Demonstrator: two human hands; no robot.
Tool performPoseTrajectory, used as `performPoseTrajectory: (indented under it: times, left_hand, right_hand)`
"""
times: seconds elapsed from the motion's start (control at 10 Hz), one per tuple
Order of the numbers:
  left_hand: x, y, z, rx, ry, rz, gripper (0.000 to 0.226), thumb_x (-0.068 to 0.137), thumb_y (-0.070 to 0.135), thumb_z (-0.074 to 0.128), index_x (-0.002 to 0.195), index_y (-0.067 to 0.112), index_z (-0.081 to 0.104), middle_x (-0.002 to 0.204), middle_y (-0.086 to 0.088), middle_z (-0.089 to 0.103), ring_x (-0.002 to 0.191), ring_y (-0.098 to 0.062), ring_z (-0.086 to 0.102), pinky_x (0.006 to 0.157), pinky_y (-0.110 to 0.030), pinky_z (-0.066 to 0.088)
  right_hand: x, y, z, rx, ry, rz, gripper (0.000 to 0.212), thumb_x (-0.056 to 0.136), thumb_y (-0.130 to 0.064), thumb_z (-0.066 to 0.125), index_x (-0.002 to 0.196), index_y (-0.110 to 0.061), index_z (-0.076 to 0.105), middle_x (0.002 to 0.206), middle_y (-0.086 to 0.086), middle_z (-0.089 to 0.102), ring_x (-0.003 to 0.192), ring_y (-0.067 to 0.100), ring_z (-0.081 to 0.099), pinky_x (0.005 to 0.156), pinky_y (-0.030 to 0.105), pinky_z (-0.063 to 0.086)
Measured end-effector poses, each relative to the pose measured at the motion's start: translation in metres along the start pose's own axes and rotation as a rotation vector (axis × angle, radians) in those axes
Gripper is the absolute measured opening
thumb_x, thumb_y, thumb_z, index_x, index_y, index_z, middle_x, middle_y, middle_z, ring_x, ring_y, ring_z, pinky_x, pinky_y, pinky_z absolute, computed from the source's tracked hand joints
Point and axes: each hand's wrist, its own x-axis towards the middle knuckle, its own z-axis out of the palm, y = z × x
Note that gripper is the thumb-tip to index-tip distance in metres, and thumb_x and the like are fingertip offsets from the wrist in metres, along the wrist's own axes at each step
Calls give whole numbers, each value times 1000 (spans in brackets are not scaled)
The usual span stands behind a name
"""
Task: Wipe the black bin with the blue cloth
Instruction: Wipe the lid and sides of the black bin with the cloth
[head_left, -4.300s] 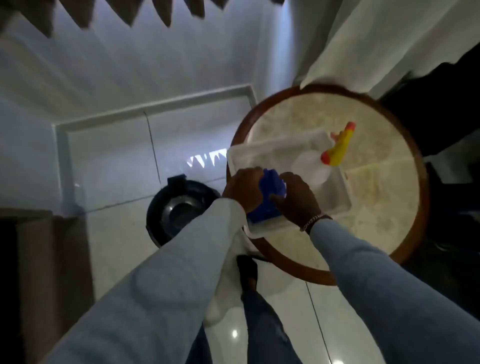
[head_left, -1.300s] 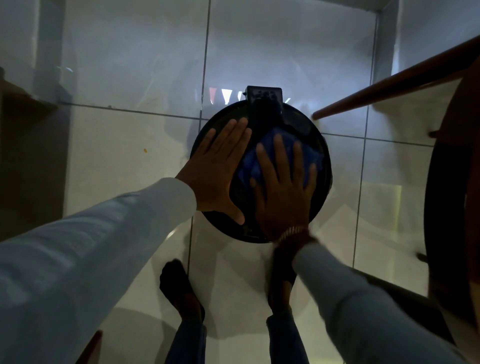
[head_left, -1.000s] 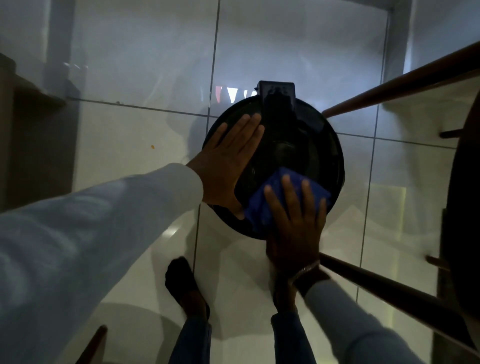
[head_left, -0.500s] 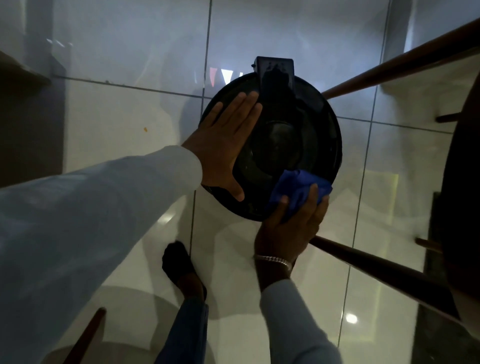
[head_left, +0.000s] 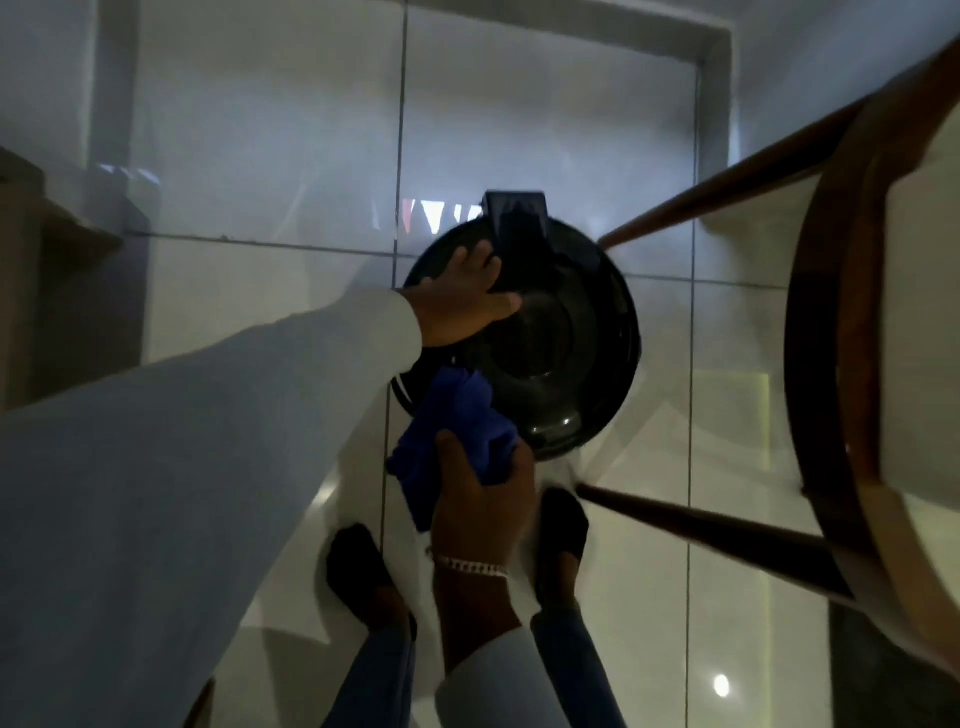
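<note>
The room is dim and a bit blurry, the shiny floor (head_left: 545, 130) glows pale with small bright spots, the black bin (head_left: 566, 353) looks very dark, and the edges bend.

I count one black bin (head_left: 561, 353), one blue cloth (head_left: 457, 431), my two hands (left (head_left: 462, 301), right (head_left: 483, 499)), one bracelet (head_left: 470, 565), two table legs (head_left: 727, 176) in view.

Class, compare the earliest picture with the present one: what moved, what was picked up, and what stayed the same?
The blue cloth left the white tray on the table; the right hand swept it across the black bin lid to its near-left rim. The left hand moved to the lid and stays there. The bin remains on the floor.
</note>
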Motion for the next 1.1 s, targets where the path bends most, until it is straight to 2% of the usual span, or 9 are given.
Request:
performPoseTrajectory:
  times: [0.1, 0.2, 0.3, 0.5, 0.6, 0.7, 0.8, 0.9, 1.1]
  left_hand:
    - [-10, 1, -13, -355, 357, -37, 55, 95, 51, 33, 131, 13, 50, 144, -17, 47, 137, -35, 37, 116, -46, 27]
    - [-29, -14, -19, -781, 678, -65, 54, 90, 59, 30, 111, 19, 61, 120, -8, 61, 120, -25, 53, 108, -42, 37]
    - [-45, -28, -2, -935, 700, -82, 53, 99, 48, 24, 130, 14, 50, 131, -8, 56, 124, -22, 50, 111, -41, 35]
    - [-44, -30, 40, -930, 782, -117, 33, 100, 41, 31, 87, 28, 59, 97, -4, 66, 94, -23, 62, 92, -43, 51]
    - [-32, -21, 54, -733, 802, -132, 40, 95, 49, 35, 107, 19, 58, 115, -11, 64, 108, -28, 59, 101, -51, 46]
    - [-13, -18, 71, -234, 777, -146, 73, 82, 66, 29, 141, 22, 34, 151, -8, 38, 141, -34, 28, 118, -55, 20]
    - [-1, -19, 91, 162, 747, -176, 80, 81, 66, 38, 148, 35, 7, 161, -5, 12, 147, -42, 3, 114, -65, 8]
    - [0, -30, 99, 216, 774, -136, 76, 82, 61, 46, 147, 35, 16, 158, -8, 23, 143, -40, 19, 112, -59, 26]
    - [-32, -45, 140, 185, 761, -35, 77, 84, 59, 47, 149, 29, 17, 160, -13, 14, 146, -40, 9, 114, -61, 24]
  right_hand:
    - [22, -31, -10, -4, -18, -252, 46, 74, -14, 79, 115, -21, 59, 95, -19, 61, 80, -10, 54, 75, 0, 38]
    - [52, -64, -11, -121, -43, -534, 50, 74, -11, 77, 121, -13, 60, 110, 3, 68, 99, 12, 59, 81, 2, 38]
    - [69, -85, -3, -308, -106, -782, 49, 77, -12, 74, 124, -14, 58, 117, 9, 67, 105, 14, 57, 87, 10, 39]
    - [105, -101, 12, -659, -537, -825, 52, 71, -41, 59, 119, -24, 60, 125, 7, 63, 114, 26, 59, 99, 46, 48]
    - [141, -94, 3, -464, -365, -827, 46, 79, -34, 49, 122, -21, 58, 132, 14, 58, 125, 33, 51, 102, 55, 44]
    - [184, -72, -4, -820, -309, -964, 47, 94, -24, 46, 141, -19, 39, 154, 13, 32, 144, 34, 21, 115, 58, 24]
    - [203, -46, -3, -999, -242, -1146, 53, 96, -36, 33, 147, -22, 25, 158, 11, 23, 146, 33, 16, 115, 52, 17]
    - [205, -41, -4, -981, -219, -1145, 53, 97, -36, 30, 148, -23, 23, 158, 9, 22, 146, 29, 15, 116, 50, 16]
    - [205, -43, -8, -1010, -257, -1133, 53, 97, -36, 29, 148, -25, 23, 159, 5, 19, 148, 24, 10, 118, 49, 13]
